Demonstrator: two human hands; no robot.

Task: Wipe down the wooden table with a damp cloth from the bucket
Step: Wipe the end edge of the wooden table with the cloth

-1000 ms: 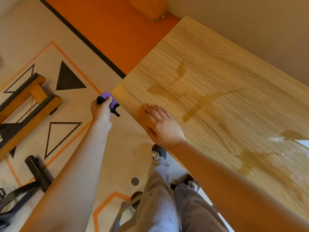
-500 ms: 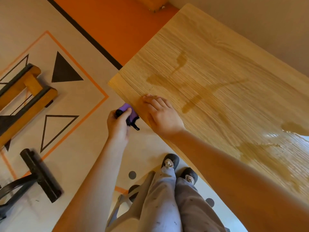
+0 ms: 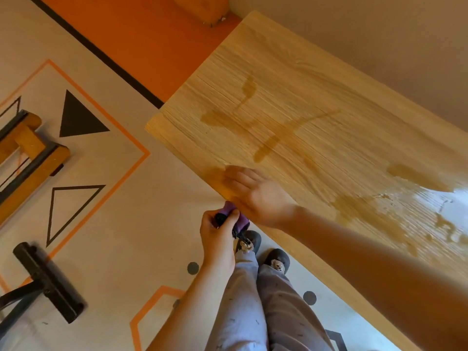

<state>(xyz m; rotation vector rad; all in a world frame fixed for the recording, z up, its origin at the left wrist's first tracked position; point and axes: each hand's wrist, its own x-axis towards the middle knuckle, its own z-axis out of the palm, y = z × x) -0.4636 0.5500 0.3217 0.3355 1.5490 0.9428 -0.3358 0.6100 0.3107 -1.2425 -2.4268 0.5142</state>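
Wet-streaked wooden table (image 3: pixel 336 79), beige patterned floor mat (image 3: pixel 119 239)

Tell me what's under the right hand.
The table, at its near edge, with a wet patch by the fingers. The right hand lies flat; anything beneath its palm is covered.

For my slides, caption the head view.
Right hand flat on the wet wooden table; left hand grips a purple object at its edge.

Presses right hand (image 3: pixel 255 196) flat, fingers straight, on the near edge of the worktop (image 3: pixel 316 110); grips a purple object (image 3: pixel 241 222) in left hand (image 3: pixel 219 233) just beside it, both arms outstretched.
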